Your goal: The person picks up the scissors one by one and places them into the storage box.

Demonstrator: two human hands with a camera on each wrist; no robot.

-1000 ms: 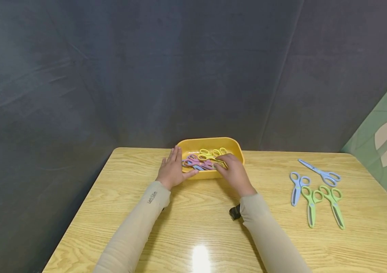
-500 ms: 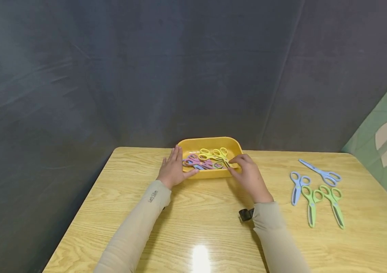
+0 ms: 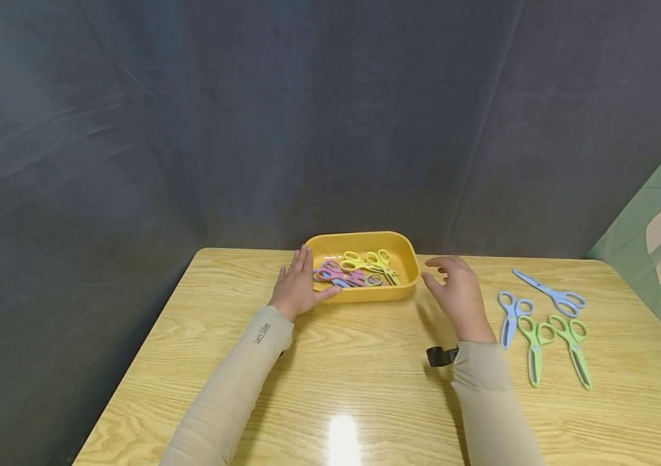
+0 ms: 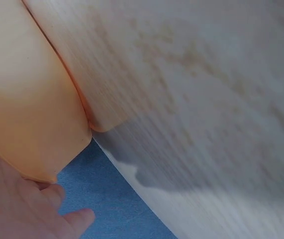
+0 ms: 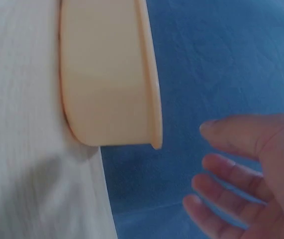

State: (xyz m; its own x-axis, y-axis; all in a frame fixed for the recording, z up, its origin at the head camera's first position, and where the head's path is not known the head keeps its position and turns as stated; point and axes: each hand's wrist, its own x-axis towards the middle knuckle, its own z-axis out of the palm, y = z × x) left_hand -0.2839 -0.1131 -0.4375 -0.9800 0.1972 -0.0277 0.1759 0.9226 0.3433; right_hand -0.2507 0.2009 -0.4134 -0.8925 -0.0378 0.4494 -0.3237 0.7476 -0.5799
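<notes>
— Tray [image 3: 408, 268] at the far bench [image 3: 365, 388] edge; left hand [image 3: 298, 288] flat against its left wall.
— Right hand [image 3: 458, 291] beside it, loose, empty. Scissors [image 3: 359, 270] inside seen only from head.

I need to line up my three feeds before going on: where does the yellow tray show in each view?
Head: the yellow tray sits at centre on the far edge of the table, with the left hand against its left end.
Left wrist: the tray's wall fills the upper left.
Right wrist: the tray's wall fills the upper middle, apart from the right hand.
Shared landmark: the pale wood table top under the tray.
</notes>
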